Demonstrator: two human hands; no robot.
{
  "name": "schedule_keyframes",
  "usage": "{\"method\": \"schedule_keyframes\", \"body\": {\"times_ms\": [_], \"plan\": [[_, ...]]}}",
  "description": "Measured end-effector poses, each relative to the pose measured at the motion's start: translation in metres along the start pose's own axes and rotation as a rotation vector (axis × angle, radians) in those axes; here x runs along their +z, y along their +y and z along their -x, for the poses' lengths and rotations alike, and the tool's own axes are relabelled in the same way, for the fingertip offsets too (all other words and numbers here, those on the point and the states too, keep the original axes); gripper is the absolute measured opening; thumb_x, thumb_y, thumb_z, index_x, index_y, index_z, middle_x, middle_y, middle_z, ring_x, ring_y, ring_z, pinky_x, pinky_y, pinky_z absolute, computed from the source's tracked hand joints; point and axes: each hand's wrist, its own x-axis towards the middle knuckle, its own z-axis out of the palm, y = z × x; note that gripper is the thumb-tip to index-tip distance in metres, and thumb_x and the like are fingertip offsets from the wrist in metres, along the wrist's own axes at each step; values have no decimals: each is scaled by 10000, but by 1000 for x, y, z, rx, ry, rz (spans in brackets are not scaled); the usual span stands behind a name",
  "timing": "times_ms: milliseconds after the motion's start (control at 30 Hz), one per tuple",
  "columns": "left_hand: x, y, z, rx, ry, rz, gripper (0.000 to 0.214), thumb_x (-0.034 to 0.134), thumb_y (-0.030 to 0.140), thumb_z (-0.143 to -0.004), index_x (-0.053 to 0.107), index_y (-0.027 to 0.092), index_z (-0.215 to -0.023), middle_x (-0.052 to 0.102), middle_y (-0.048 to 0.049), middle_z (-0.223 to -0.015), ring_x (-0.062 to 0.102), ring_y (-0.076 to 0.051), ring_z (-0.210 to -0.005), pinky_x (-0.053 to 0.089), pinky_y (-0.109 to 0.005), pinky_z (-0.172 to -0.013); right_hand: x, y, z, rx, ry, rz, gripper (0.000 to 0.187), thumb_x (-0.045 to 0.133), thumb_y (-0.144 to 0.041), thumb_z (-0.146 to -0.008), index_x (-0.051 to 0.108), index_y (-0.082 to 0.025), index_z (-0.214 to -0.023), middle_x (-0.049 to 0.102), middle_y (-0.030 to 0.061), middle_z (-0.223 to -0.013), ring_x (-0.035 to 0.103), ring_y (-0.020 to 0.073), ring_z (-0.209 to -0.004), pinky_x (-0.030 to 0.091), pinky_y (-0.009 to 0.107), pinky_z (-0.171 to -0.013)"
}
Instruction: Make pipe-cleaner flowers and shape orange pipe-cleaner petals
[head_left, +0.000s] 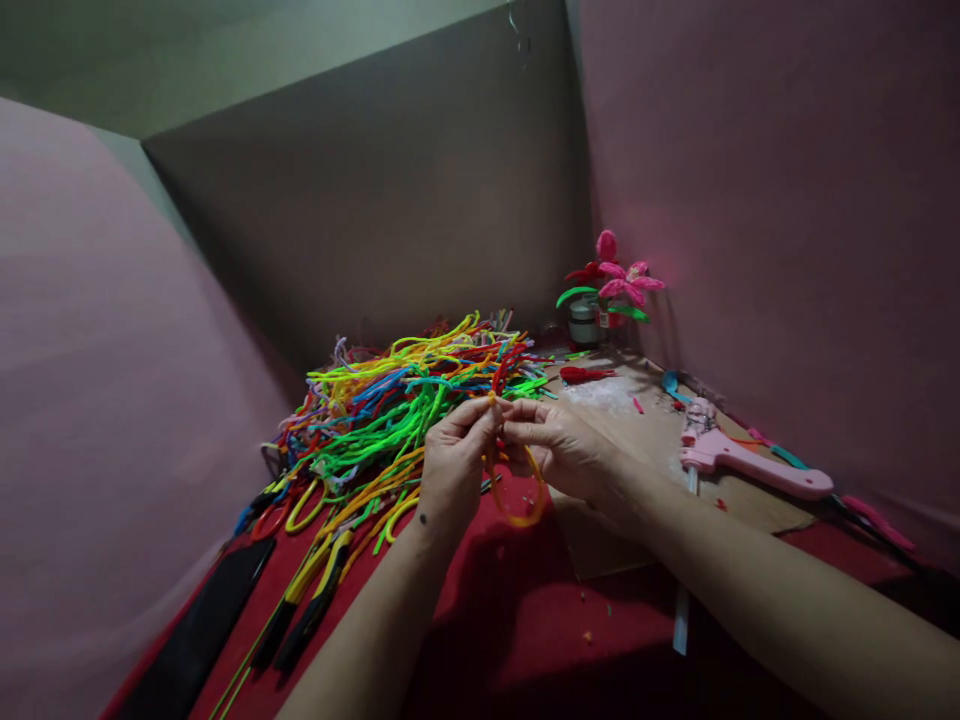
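Both hands pinching one orange loop

The left hand and right hand are meeting above the red cloth, each pinching shut on an end of the orange pipe cleaner, which is hanging below them in a loop. A pile of coloured pipe cleaners is lying just behind. Pliers are resting to the left, a pink glue gun is sitting on the cardboard at the right, and a pink flower is standing in the corner

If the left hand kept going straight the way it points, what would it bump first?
Probably the right hand, pinching the same orange pipe cleaner just ahead; beyond lies the colourful pile. Depth is unclear.
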Motion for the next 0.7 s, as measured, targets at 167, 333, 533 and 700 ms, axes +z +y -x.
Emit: {"method": "schedule_keyframes", "body": {"times_ms": [167, 333, 533, 700], "plan": [[-10, 2, -9, 44, 186, 161, 179, 698, 306, -669, 655, 168, -775, 571, 43, -664, 498, -56, -551, 420, -178, -538, 3, 7, 2, 73, 47, 294, 166, 685, -161, -590, 600, -139, -731, 542, -31, -590, 422, 71, -481, 304, 231, -493], [-14, -3, -15, 46, 188, 395, 139, 716, 243, -655, 645, 144, -725, 656, -7, -773, 585, -97, -725, 453, -211, -703, 5, 8, -1, -14, 109, 425, 212, 658, -327, -638, 629, -119, -618, 537, -16, -553, 382, 80, -525, 265, 250, -542], [-9, 1, -13, 46, 119, 556, 98, 663, 221, -729, 588, 158, -730, 615, 14, -656, 585, -105, -625, 480, -264, -668, 4, 9, -1, -10, 106, 490, 194, 646, -312, -629, 599, -133, -570, 522, -36, -503, 379, 73, -493, 267, 239, -525], [-11, 1, -17, 126, 98, 642, 55, 607, 180, -778, 572, 150, -748, 475, 40, -581, 456, -56, -505, 423, -198, -531, 1, 17, 2, 195, -114, 322, 204, 627, -317, -669, 592, -131, -743, 619, 18, -629, 526, 104, -517, 289, 222, -475]]}}
